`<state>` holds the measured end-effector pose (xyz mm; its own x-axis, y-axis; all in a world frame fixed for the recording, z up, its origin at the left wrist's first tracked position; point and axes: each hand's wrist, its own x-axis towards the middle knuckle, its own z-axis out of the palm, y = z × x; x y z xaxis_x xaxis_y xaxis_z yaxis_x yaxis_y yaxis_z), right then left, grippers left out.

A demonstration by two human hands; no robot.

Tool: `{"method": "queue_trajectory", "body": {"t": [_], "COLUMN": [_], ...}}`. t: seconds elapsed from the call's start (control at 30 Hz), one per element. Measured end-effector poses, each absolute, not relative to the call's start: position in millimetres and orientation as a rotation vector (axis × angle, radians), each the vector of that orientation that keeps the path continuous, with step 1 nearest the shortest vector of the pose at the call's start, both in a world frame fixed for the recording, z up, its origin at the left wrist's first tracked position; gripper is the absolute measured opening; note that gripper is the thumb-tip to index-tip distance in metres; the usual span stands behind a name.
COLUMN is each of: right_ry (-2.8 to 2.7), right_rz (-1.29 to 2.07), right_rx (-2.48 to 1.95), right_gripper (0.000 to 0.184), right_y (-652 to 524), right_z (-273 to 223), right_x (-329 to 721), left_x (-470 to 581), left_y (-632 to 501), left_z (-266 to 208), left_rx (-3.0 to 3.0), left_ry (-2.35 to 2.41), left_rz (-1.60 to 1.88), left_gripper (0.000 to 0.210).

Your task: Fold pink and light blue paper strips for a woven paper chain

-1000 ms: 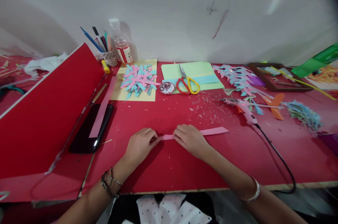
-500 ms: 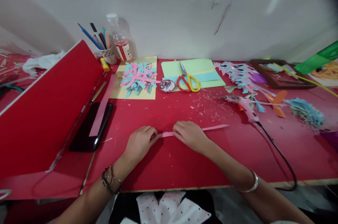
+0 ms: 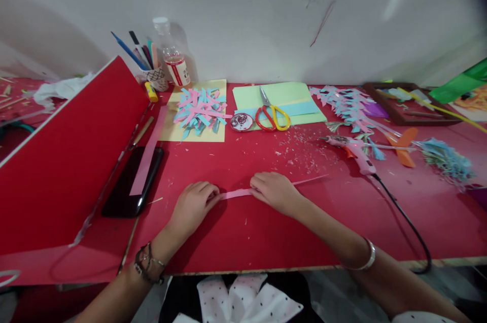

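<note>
A narrow pink paper strip (image 3: 236, 193) stretches between my two hands, low over the red tabletop. My left hand (image 3: 195, 205) pinches its left end between thumb and fingers. Farther along, my right hand (image 3: 274, 192) is closed on the strip, and a thin tail of it sticks out to the right past that hand. Another wider pink strip (image 3: 146, 163) lies across a black phone (image 3: 129, 186) to the left. Beyond my hands, a pile of pink and blue paper pieces (image 3: 201, 112) rests on a cream sheet (image 3: 167, 133).
Scissors (image 3: 272, 115) lie on green paper (image 3: 243, 92). A pink glue gun (image 3: 355, 150) with a black cord is at right, near a fringed paper garland (image 3: 344, 102) and a brown tray (image 3: 414, 119). A red board (image 3: 68, 160) stands at left. A bottle (image 3: 177, 67) is by the wall.
My left hand has slid a little to the left along with the strip's end, so more strip shows between my hands. My right hand has hardly moved.
</note>
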<state>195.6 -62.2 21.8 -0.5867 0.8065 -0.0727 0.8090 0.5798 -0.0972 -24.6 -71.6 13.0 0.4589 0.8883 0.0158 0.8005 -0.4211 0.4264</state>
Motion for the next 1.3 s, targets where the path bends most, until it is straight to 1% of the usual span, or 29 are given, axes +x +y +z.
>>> {"method": "queue_trajectory", "body": {"t": [0.17,0.23,0.37,0.47,0.57,0.63,0.73,1.03,1.13,1.3], "right_ry": [2.795,2.801,2.812,2.816,2.824,2.833,2.847,2.959,2.951,2.918], "right_rz": [-0.198,-0.204,-0.209,-0.205,-0.199,-0.196,-0.209,-0.413,-0.442,-0.397], "right_rx": [1.424,1.428,1.423,1.421,1.431,1.435,1.454,1.485,1.497,1.532], "right_gripper": [0.02,0.019,0.018,0.018,0.019,0.02,0.021,0.017,0.018,0.023], "right_y": [-62,-62,-62,-63,-63,-63,-64,-69,-70,-66], "right_z": [20,19,19,20,21,21,20,14,13,10], "right_x": [197,197,197,197,197,197,197,225,240,256], "left_x": [-32,-37,-46,-41,-24,-10,7,38,49,56], "left_y": [-70,-69,-70,-78,-90,-99,-108,-129,-133,-132], "left_z": [10,10,13,18,21,20,19,25,25,26], "left_rx": [2.304,2.311,2.414,2.607,2.84,2.895,2.85,2.658,2.629,2.607], "left_ry": [1.342,1.295,1.28,1.327,1.187,1.107,1.199,1.575,1.664,1.727], "left_rz": [0.347,0.355,0.325,0.23,0.123,0.078,0.082,-0.016,-0.059,-0.096], "left_gripper": [0.017,0.017,0.022,0.03,0.039,0.04,0.038,0.062,0.064,0.065]}}
